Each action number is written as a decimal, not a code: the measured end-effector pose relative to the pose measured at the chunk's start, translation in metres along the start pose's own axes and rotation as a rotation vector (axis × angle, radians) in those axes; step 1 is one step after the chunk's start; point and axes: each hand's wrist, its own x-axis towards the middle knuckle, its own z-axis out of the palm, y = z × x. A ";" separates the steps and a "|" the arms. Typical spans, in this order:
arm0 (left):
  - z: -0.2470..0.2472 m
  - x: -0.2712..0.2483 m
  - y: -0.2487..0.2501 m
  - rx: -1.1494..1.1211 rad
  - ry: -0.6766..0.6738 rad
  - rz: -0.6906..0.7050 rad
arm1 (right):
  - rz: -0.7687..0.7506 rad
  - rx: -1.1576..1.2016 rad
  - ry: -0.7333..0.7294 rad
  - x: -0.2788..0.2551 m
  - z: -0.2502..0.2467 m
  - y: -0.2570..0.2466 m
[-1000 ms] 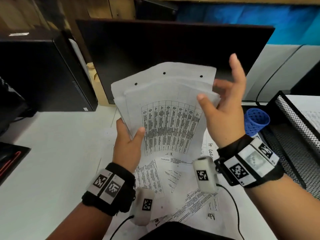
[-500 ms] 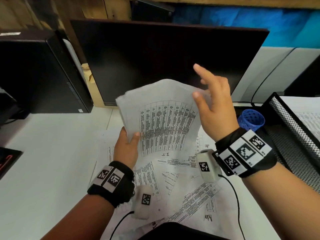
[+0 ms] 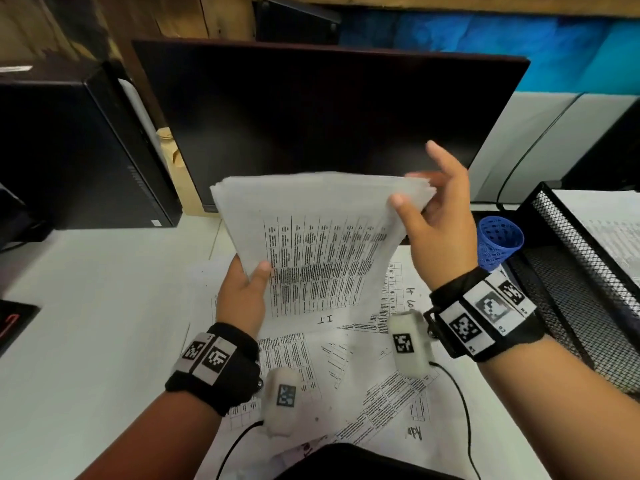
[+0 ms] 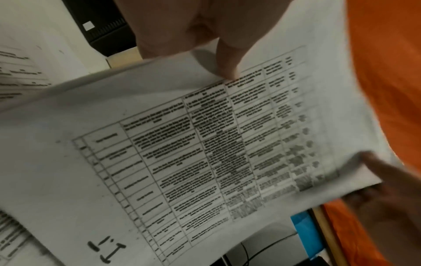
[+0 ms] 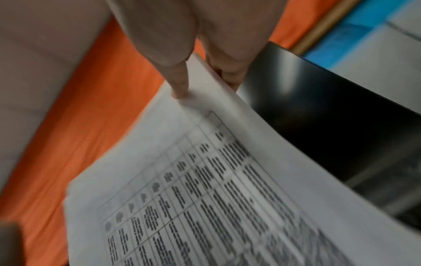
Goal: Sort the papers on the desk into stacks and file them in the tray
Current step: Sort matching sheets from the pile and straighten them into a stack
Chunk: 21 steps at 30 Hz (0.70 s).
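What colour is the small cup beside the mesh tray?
Blue, with a perforated pattern; the cup shows best in the head view.

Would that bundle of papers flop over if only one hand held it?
Probably: the bundle of papers already bows between the left hand and right hand. Its far edges look fanned, so loose sheets might slide apart. It seems light, pinched by thumbs and fingers.

desk (image 3: 86, 323): white | on it: loose papers (image 3: 363, 386); tray (image 3: 571, 271); blue cup (image 3: 498, 242)
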 end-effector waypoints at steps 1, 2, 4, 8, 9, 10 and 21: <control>-0.001 -0.001 0.000 -0.017 -0.003 -0.003 | 0.102 0.100 0.012 -0.006 0.001 0.002; -0.002 -0.001 0.000 -0.034 -0.008 -0.003 | 0.193 0.147 0.000 -0.013 0.002 0.007; -0.002 -0.003 0.001 -0.059 -0.028 0.008 | 0.328 0.127 -0.082 -0.030 0.007 0.019; 0.003 -0.009 0.006 -0.073 -0.079 0.031 | 0.399 0.098 -0.116 -0.051 0.015 0.032; 0.004 -0.010 0.006 -0.062 -0.080 0.041 | 0.392 0.088 -0.092 -0.053 0.015 0.032; 0.007 -0.012 0.006 -0.046 -0.080 0.056 | 0.379 0.081 -0.069 -0.055 0.015 0.032; 0.022 -0.024 -0.016 0.086 -0.006 -0.035 | 0.482 -0.034 -0.200 -0.086 0.014 0.056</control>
